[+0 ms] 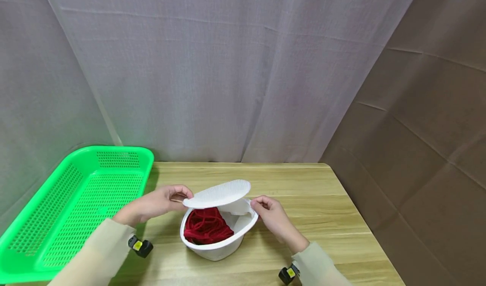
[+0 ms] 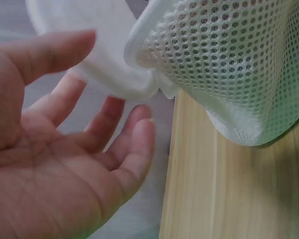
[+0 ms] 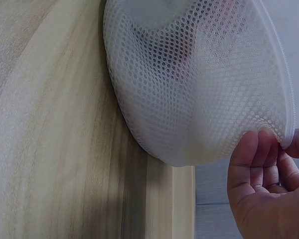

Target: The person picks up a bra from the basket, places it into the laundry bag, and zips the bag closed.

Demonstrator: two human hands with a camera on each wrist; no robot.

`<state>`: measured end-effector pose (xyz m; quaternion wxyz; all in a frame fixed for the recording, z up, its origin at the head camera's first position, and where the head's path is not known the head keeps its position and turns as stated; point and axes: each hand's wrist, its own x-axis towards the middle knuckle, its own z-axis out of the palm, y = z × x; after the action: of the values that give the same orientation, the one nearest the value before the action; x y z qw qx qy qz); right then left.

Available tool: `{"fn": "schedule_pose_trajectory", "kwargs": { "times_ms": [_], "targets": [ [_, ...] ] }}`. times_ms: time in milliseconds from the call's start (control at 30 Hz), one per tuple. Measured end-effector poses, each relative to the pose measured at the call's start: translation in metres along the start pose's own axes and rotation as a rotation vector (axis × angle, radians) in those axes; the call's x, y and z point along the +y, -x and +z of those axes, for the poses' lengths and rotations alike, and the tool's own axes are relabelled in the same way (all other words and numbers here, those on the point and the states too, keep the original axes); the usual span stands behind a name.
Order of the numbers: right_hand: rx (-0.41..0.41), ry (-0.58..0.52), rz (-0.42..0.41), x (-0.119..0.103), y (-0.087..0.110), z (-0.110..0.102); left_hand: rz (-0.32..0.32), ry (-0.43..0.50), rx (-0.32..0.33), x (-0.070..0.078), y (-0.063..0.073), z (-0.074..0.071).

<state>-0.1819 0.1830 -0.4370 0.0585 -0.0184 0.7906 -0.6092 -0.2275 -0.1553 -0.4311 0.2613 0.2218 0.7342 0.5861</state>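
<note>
A white mesh laundry bag point(image 1: 228, 251) with a zip round its rim stands on the table in the head view, its top flap point(image 1: 220, 194) raised. Inside lies a dark red, velvety bundle point(image 1: 206, 227), crumpled with strap-like folds. At the flap's left edge, my left hand point(image 1: 165, 202) holds it between thumb and index finger; the other fingers are loosely bent in the left wrist view. My right hand point(image 1: 275, 218) pinches the bag's right rim beside the zip point(image 3: 290, 99), thumb against fingertips, pulling the mesh into a small fold in the right wrist view.
A large green plastic basket point(image 1: 146, 174) stands at the left, close beside my left forearm. The wooden table point(image 1: 315, 206) ends at a grey curtain point(image 1: 228, 87) behind and a brown cloth point(image 1: 429, 151) on the right. Each wrist wears a small black device.
</note>
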Motion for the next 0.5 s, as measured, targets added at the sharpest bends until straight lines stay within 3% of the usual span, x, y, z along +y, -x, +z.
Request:
{"fn": "schedule_pose_trajectory", "kwargs": {
  "times_ms": [133,233,367,500],
  "targets": [
    [0.008,0.002,0.002,0.004,-0.003,0.002,-0.020,-0.016,-0.072,0.000,0.006,0.000],
    [0.014,-0.018,0.011,0.015,-0.010,0.002,-0.045,-0.062,-0.064,0.000,0.009,0.000],
    [0.019,-0.041,0.022,0.030,-0.017,0.001,-0.063,-0.097,0.030,0.002,0.007,0.003],
    [0.037,-0.026,0.016,0.031,-0.019,0.000,-0.061,-0.055,0.157,0.001,-0.002,0.012]
  ]
}}
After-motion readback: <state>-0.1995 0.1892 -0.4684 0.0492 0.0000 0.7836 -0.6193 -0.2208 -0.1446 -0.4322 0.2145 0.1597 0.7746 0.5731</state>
